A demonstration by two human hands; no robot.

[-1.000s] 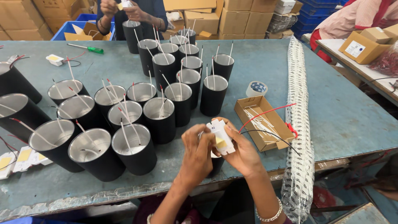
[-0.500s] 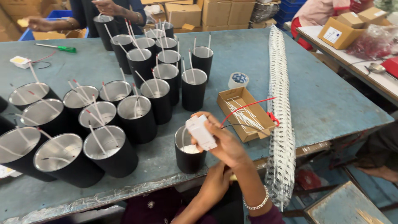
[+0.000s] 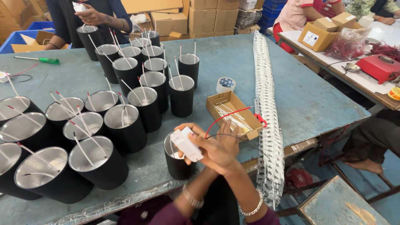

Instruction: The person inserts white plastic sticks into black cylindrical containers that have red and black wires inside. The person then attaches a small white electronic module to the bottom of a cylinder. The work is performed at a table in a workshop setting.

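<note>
Far left of frame: rows of black cans [image 3: 112, 156] with shiny metal insides stand on the blue-grey table [image 3: 316, 96], thin white wires with red tips sticking out of each. Upper left: green screwdriver [image 3: 43, 60] lies on the table, another person's hand [image 3: 89, 16] above it holds a small white part over a can.

Lower centre: one black can [image 3: 177, 160] stands alone near the table's front edge. Right above its mouth sits the white box [image 3: 186, 144], tilted, held between both hands. Left hand [image 3: 196, 135] is mostly hidden behind the right one; fingers curl around the top of the box, full grip — can't tell. Right hand [image 3: 221, 154] is closed around the box from the right, thumb pressed on its side. Red wire [image 3: 227, 116] and a black wire loop run from the hands to the right.

Just right of the hands: open cardboard tray [image 3: 233, 114] with white sticks inside. Tape roll [image 3: 225, 84] above it. Further right: long white bundle [image 3: 266, 108] runs from top to bottom of the table, hanging off the front edge.
</note>
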